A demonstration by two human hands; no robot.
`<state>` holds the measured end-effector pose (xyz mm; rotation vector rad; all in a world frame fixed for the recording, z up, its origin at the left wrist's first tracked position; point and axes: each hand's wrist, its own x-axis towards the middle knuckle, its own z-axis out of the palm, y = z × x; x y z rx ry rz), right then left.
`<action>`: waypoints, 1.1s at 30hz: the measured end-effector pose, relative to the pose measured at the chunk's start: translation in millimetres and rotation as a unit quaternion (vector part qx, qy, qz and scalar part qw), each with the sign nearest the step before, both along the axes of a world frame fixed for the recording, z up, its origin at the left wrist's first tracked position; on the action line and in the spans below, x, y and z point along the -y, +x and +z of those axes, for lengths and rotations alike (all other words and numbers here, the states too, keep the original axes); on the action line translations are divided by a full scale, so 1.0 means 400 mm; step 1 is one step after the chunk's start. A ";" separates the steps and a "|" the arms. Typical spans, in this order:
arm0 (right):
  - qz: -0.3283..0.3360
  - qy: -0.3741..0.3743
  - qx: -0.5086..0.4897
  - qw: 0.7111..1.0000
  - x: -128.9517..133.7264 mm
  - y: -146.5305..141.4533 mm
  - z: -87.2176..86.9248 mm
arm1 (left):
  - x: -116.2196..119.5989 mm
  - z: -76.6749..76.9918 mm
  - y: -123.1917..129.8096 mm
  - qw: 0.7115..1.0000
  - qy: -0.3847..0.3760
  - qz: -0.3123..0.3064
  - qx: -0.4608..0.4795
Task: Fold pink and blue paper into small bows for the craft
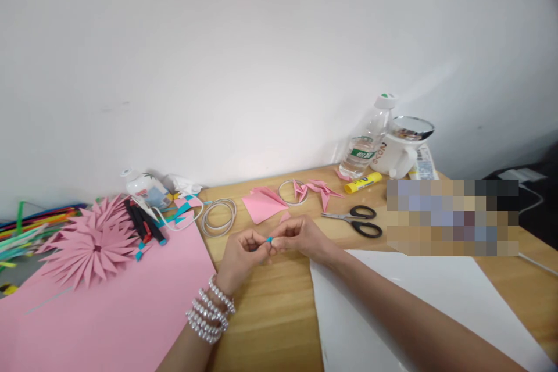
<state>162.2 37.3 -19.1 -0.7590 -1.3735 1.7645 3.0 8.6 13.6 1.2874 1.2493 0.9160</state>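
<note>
Near the middle of the wooden table, my left hand (246,253) and my right hand (300,237) meet fingertip to fingertip. Between them they pinch a tiny blue piece (269,240), mostly covered by the fingers; it looks like folded paper. Pearl bracelets (209,314) circle my left wrist. Just beyond the hands lie pink paper sheets (264,204). Folded pink paper pieces (323,193) rest farther right, by a thin ring (288,192). Black-handled scissors (360,222) lie right of my right hand.
Pink card (174,302) with spiky pink paper flowers (96,247) and markers (143,222) covers the left. Wire rings (218,218) lie beside it. At right are a white sheet (392,296), yellow glue stick (362,183), water bottle (366,142) and white mug (394,154).
</note>
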 end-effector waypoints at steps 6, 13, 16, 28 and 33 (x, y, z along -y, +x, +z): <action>0.030 0.014 0.007 0.999 -0.001 0.002 0.006 | 0.001 0.004 0.002 1.000 -0.022 0.002 0.011; -0.016 0.058 0.051 0.997 0.006 -0.012 -0.001 | 0.004 0.003 0.004 1.000 -0.019 -0.012 0.019; -0.035 0.066 0.060 0.995 0.011 -0.017 0.001 | 0.002 -0.003 0.000 0.999 -0.022 -0.019 0.024; -0.041 0.065 0.069 0.995 0.011 -0.021 -0.004 | -0.003 -0.005 -0.008 0.996 -0.048 -0.070 0.030; -0.025 0.051 0.046 0.997 0.007 -0.019 -0.003 | -0.003 -0.012 -0.012 0.997 -0.035 -0.047 0.054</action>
